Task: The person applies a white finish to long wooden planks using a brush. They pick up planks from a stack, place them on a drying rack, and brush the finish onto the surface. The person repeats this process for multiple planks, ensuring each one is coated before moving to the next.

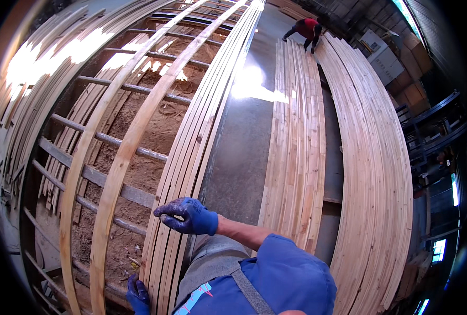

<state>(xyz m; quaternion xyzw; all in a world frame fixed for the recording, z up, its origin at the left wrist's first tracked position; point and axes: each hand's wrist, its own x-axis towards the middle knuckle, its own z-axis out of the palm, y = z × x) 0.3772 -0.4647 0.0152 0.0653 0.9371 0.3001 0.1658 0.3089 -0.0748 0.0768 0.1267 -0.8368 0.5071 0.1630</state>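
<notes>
Long pale wooden boards point(191, 149) lie side by side in a narrow row along the right edge of a metal roller frame point(124, 140). Over this row is my right hand point(189, 215), in a blue glove with a dark coated palm. Its fingers curl round to the thumb in a pinch, and bare wood shows through the gap between them. Down at the lower edge, my left hand point(138, 296), gloved alike, is beside the left edge of the same boards. Its fingers point up, partly apart, with nothing visible in them; the wrist is cut off by the picture's edge.
Two separate boards point(117, 184) cross the rollers above sawdust point(154, 126). To my right are a board stack point(296, 157) and a wider one point(372, 173). A person in red point(308, 29) bends over their far end. More boards point(44, 68) lie far left.
</notes>
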